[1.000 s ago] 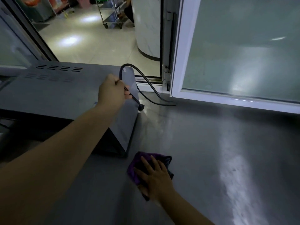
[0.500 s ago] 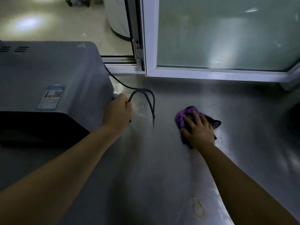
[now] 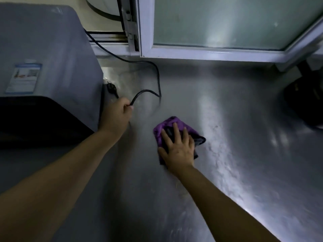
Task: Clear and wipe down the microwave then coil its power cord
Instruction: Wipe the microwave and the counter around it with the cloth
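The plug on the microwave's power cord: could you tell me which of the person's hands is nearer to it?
Left. The left hand grips the power cord just below the plug. The right hand lies flat on the purple cloth, farther off to the right.

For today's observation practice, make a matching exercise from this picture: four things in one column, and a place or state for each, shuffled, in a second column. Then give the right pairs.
Things
1. power cord
2. purple cloth
3. plug
4. microwave

Places or states
A. pressed flat on the steel counter under the right hand
B. stands at the left of the counter, a label on its top
C. gripped in the left hand, looping loose across the counter
D. sticks out beyond the left hand, beside the microwave's side

Pairs: 1-C, 2-A, 3-D, 4-B
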Tool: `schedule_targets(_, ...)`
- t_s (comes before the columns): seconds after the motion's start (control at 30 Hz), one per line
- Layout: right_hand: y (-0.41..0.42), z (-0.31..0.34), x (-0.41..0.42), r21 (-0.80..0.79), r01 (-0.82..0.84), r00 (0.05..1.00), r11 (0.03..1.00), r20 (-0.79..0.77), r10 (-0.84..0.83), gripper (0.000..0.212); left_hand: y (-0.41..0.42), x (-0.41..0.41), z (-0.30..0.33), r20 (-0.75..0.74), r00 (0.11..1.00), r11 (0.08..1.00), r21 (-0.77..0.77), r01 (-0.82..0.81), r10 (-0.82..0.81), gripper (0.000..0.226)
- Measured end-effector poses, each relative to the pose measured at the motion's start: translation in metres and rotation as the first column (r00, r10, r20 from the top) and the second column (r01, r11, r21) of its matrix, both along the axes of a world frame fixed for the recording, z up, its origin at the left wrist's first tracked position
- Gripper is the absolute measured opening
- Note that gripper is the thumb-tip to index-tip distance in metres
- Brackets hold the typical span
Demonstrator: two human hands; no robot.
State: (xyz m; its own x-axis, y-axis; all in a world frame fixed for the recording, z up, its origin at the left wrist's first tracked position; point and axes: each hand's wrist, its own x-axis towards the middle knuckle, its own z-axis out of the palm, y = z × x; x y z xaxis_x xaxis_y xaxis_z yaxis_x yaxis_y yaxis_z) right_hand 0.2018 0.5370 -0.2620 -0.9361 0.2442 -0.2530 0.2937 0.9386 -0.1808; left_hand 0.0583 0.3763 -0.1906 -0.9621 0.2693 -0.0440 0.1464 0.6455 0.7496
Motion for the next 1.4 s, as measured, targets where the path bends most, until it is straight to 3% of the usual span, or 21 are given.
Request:
schedule_targets(0.23, -0.145, 0.002, 0.046, -0.142, -0.419, 0.907, 0.897, -0.027, 0.419, 0.055, 0.002, 0.016, -0.008, 0.092, 0.986, 0.965, -0.211, 0.153, -0.136, 0.017)
schedule_targets(0.37, -0.149, 0.001, 0.058, -0.088, -0.510, 0.860, 0.856, -0.029, 0.509, 0.056, -0.004, 0.022, -0.005, 0.088, 0.978, 0.946, -0.250, 0.206, -0.190, 0.028)
schedule_targets(0.47, -0.117, 0.000, 0.047, -0.081, -0.432, 0.901, 0.898, 0.001, 0.433, 0.056, -0.008, 0.030, 0.000, 0.045, 0.983, 0.950, -0.253, 0.185, -0.180, 0.031)
schedule_targets(0.67, -0.007, -0.005, 0.039, 0.017, -0.112, 0.993, 0.994, -0.027, 0.112, 0.059, -0.006, 0.071, 0.004, -0.126, 0.988, 0.979, -0.193, 0.064, -0.090, 0.036)
schedule_targets(0.77, 0.050, -0.003, 0.038, 0.045, 0.025, 0.999, 0.999, -0.021, -0.025, 0.061, 0.003, 0.103, -0.004, -0.133, 0.967, 0.967, -0.166, 0.193, -0.215, 0.033)
schedule_targets(0.83, 0.085, -0.003, 0.041, 0.048, 0.105, 0.994, 0.993, -0.012, -0.104, 0.062, 0.013, 0.129, -0.015, -0.097, 0.901, 0.892, -0.217, 0.396, -0.423, 0.030)
schedule_targets(0.97, 0.142, -0.003, 0.064, 0.035, 0.272, 0.962, 0.962, 0.003, -0.272, 0.062, 0.046, 0.170, -0.037, -0.020, 0.662, 0.639, -0.285, 0.714, -0.749, 0.026)
schedule_targets(1.07, 0.163, -0.002, 0.091, 0.034, 0.354, 0.935, 0.934, 0.015, -0.355, 0.061, 0.065, 0.179, -0.047, -0.009, 0.585, 0.545, -0.373, 0.751, -0.811, 0.023)
schedule_targets(1.17, 0.165, -0.001, 0.116, 0.055, 0.388, 0.920, 0.920, 0.032, -0.390, 0.060, 0.075, 0.177, -0.047, -0.042, 0.510, 0.476, -0.433, 0.766, -0.859, 0.004)
schedule_targets(1.3, 0.158, 0.002, 0.145, 0.076, 0.380, 0.921, 0.922, 0.064, -0.384, 0.061, 0.088, 0.180, -0.044, -0.157, 0.337, 0.362, -0.582, 0.728, -0.928, 0.009)
schedule_targets(1.4, 0.153, 0.004, 0.166, 0.075, 0.385, 0.919, 0.920, 0.064, -0.390, 0.062, 0.100, 0.183, -0.042, -0.185, 0.340, 0.385, -0.512, 0.768, -0.922, 0.011)
